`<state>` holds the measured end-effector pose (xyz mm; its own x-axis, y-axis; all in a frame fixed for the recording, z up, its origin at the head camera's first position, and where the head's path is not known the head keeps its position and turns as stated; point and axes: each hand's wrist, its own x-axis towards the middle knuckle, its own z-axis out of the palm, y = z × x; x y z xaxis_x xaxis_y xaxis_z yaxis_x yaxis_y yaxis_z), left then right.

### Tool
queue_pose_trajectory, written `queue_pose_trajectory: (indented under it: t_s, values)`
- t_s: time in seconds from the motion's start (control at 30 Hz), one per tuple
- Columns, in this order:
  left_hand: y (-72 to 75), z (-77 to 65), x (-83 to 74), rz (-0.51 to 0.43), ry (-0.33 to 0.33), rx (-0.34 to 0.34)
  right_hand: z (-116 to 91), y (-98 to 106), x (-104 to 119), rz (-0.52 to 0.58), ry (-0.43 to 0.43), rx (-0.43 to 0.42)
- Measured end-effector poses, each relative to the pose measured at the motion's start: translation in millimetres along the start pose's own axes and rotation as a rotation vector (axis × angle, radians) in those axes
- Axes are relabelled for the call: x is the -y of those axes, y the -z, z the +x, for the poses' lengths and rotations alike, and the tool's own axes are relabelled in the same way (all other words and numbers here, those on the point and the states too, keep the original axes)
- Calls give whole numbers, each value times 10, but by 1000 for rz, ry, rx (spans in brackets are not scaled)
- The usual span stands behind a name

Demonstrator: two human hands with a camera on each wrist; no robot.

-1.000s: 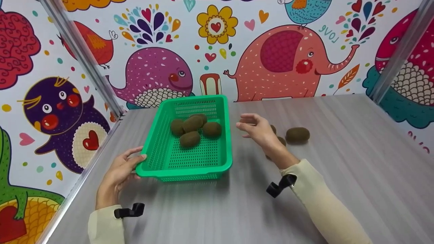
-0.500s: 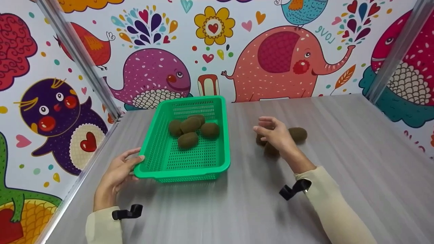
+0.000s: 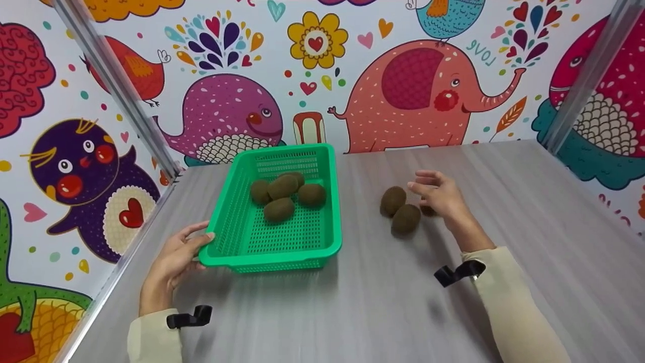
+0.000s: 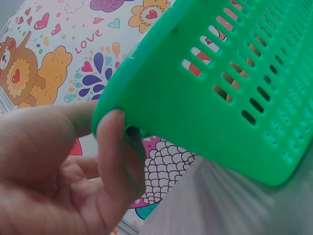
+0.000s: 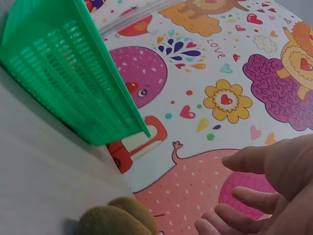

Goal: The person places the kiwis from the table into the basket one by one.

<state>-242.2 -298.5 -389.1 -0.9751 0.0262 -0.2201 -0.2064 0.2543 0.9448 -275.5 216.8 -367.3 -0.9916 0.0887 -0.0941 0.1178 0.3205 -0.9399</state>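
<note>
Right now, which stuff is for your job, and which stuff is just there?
For the job, it seems:
green plastic basket, gripped by the left hand
five kiwis inside it
three loose kiwis, one partly hidden by the right hand

Just there:
grey tabletop
cartoon wall
metal posts
black wrist clips

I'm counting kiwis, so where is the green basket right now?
In the head view, the green basket is left of centre, the left hand gripping its near left corner, loose kiwis to its right.
</note>
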Motion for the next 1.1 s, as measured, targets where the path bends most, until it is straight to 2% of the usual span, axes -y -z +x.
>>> queue_pose_trajectory:
  t_s: [0.13,0.37,0.47,0.63,0.9,1.1]
  values:
    - [-7,0,6,1,-6,-5,38,103,-34,-23,-7,-18]
    - [-9,0,9,0,7,1,88,296,-141,-35,-42,36]
    - [-7,-2,2,-7,8,0,116,367,-192,-24,-73,32]
    - [5,-19,-10,-9,10,0,199,463,-315,8,-136,-12]
    - [11,-9,-5,-17,12,9,318,542,-537,56,-233,-141]
    - [3,-2,-11,19,3,5,381,548,-690,126,-253,-149]
